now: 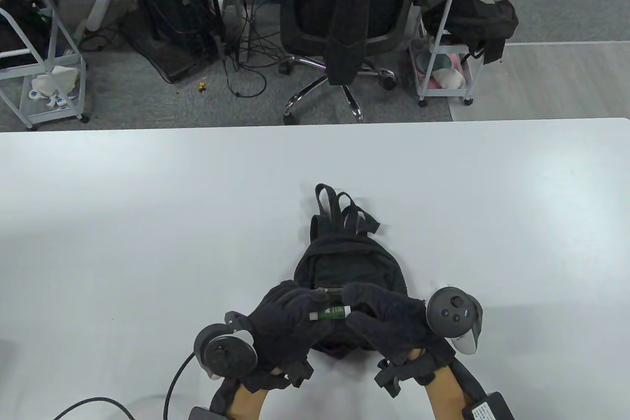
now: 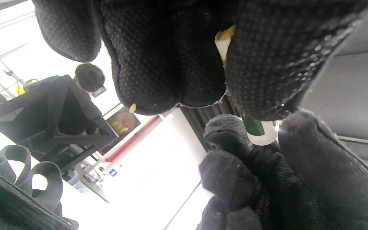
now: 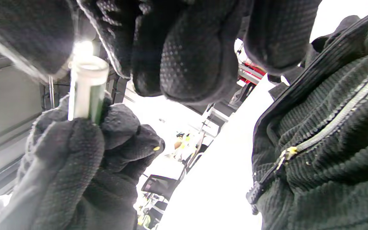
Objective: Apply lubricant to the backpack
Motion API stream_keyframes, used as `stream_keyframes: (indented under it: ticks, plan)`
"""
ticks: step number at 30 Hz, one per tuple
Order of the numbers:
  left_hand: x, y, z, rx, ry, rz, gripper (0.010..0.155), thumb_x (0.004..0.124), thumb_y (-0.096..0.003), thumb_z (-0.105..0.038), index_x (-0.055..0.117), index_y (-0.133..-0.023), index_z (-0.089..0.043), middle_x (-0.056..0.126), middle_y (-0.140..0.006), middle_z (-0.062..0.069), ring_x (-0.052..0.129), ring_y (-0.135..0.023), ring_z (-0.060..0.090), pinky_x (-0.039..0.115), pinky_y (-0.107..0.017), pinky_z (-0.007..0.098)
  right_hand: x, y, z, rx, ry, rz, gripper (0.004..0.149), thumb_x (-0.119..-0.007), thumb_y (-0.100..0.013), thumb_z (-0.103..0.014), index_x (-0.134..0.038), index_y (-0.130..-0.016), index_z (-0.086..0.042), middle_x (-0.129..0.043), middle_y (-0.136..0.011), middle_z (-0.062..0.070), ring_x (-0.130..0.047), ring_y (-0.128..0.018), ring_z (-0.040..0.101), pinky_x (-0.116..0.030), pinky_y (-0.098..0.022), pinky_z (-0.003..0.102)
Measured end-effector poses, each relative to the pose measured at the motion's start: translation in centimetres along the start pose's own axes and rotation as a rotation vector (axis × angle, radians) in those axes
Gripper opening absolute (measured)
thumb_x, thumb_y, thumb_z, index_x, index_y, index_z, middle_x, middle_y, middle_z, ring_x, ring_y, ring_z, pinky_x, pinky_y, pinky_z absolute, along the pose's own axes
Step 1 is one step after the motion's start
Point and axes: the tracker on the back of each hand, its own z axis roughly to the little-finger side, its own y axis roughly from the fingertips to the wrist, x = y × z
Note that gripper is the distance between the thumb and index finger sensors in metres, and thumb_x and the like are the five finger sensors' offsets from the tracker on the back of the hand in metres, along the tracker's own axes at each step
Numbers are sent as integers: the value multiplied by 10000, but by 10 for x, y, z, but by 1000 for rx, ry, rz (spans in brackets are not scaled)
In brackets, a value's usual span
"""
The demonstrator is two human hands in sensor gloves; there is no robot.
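Note:
A small black backpack lies on the white table, straps pointing away from me. Both hands are above its near end. My left hand grips the green body of a lubricant stick that has white ends. My right hand pinches the white end on its side. In the left wrist view the stick runs between my left fingers. In the right wrist view its white end touches my right fingers. The backpack's zip and its pull are close on the right.
A black cable trails from my left wrist over the table's near left. The table's far edge faces an office chair and white trolleys on the floor.

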Motion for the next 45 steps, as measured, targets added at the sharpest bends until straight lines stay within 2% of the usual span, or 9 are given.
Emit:
stream_keyframes:
  ticks: [4,8,14,20,22,27,32,38,45]
  plan:
    - [0,0,0,6,-17,8,536,1033,-327,-424,913,-799,-198,1020,-692,18,1080,-545,299,772,-601,650,-3,-1,0,2,4,-24,462,-786,-445,-608,-881,-804,-333,-984,-672,-37,-1076,-408,168,-848,-495,507]
    - [0,0,0,4,-14,2,536,1036,-324,-423,917,-795,-195,1024,-686,21,1085,-535,297,775,-598,650,-1,-1,-2,20,-6,-38,523,-875,-426,-549,-796,-893,-327,-936,-753,-40,-1062,-480,162,-835,-521,516]
    - [1,-1,-1,14,-29,1,538,1035,-321,-426,918,-794,-196,1030,-679,18,1095,-525,290,782,-596,644,-4,-1,1,-1,-15,-27,522,-750,-449,-623,-834,-853,-303,-964,-680,-29,-1064,-406,170,-842,-499,507]
    - [3,-1,-2,14,-32,-1,536,1039,-319,-421,923,-789,-193,1031,-675,19,1095,-521,290,784,-594,642,1,0,-4,37,13,-32,542,-870,-429,-517,-751,-920,-322,-912,-774,-47,-1051,-496,157,-820,-543,503]
    - [3,-1,-2,16,-34,-1,536,1036,-322,-425,918,-793,-196,1030,-676,16,1094,-524,289,783,-596,641,1,0,-3,25,14,-14,580,-830,-436,-578,-736,-942,-310,-905,-789,-38,-1049,-502,168,-822,-537,499]
    - [3,-1,-2,21,-44,4,536,1037,-321,-426,921,-792,-196,1029,-678,17,1093,-523,289,783,-596,642,-2,-2,0,4,42,-38,471,-731,-455,-609,-884,-786,-311,-988,-643,-30,-1069,-374,174,-837,-503,500]
    - [3,-1,-2,18,-30,1,539,1036,-323,-425,916,-795,-194,1029,-674,17,1091,-521,289,782,-595,643,1,-1,-4,49,29,-60,540,-864,-428,-523,-742,-915,-327,-891,-803,-45,-1040,-538,166,-798,-570,519]
    - [3,-1,-2,19,-37,4,534,1036,-324,-424,919,-792,-196,1029,-673,16,1089,-523,289,781,-596,643,-1,-2,0,7,46,-42,506,-717,-454,-625,-859,-824,-311,-970,-694,-24,-1066,-434,193,-819,-525,515]
    - [3,-1,-2,19,-37,6,539,1034,-322,-429,918,-793,-192,1031,-662,13,1090,-512,285,782,-595,641,1,-1,-6,67,52,-60,540,-872,-427,-506,-740,-917,-323,-892,-802,-42,-1040,-542,161,-781,-593,530]
